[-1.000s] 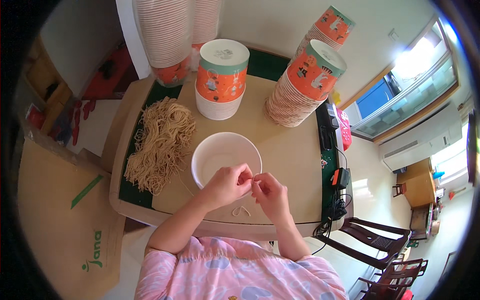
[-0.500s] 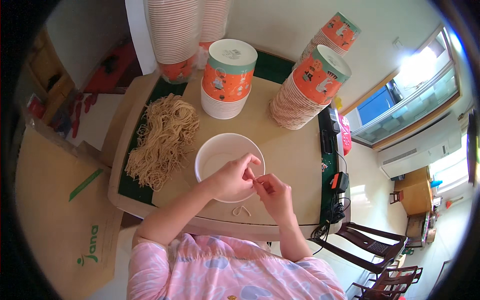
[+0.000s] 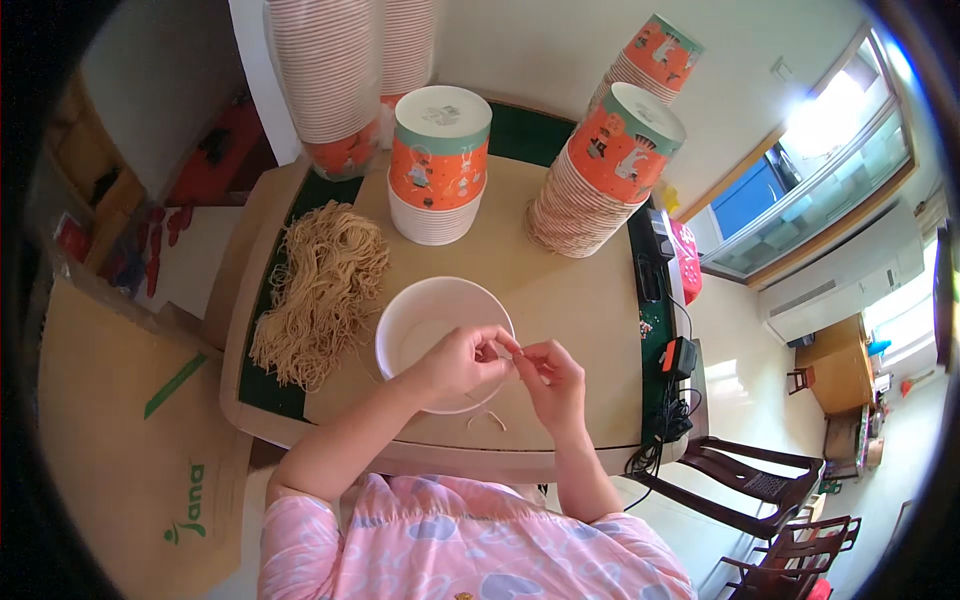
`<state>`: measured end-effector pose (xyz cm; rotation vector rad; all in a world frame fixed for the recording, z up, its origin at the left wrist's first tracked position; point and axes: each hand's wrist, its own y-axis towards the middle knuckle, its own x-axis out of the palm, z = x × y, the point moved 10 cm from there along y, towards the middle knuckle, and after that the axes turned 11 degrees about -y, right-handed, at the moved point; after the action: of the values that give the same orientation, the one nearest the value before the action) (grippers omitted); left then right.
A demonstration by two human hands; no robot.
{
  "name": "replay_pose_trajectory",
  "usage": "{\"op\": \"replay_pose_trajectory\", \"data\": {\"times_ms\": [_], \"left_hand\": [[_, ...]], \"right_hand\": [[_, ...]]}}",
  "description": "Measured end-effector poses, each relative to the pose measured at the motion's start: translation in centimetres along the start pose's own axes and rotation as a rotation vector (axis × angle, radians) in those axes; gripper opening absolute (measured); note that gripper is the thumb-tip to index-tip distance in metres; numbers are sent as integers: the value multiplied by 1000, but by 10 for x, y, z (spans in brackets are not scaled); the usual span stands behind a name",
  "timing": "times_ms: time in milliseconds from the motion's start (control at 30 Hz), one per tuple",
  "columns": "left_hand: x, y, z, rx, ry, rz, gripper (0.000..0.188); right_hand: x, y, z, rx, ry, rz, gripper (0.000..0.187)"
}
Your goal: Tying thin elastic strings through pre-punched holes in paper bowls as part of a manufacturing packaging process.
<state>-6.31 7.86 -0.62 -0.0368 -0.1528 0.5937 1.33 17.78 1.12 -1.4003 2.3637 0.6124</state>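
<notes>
Beige tabletop (image 3: 590, 350) is occupied by tan cord (image 3: 325, 300) at left and a white bowl (image 3: 405, 325) near centre. Fingertips of the left hand (image 3: 462, 362) and right hand (image 3: 555, 385) are closed, nearly meeting by the bowl's right rim; anything gripped is too small to be identified.

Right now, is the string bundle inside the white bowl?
No, the string bundle lies on the table, left of the white bowl.
</notes>
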Motion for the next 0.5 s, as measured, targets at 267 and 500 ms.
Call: {"op": "replay_pose_trajectory", "data": {"times_ms": [267,500], "left_hand": [[-5,2,-6,28,53,120,12],[-4,1,-8,10,76,123,13]], "right_hand": [[-23,6,12,94,441,121,6],[-16,20,-53,-220,-148,-209,24]]}}
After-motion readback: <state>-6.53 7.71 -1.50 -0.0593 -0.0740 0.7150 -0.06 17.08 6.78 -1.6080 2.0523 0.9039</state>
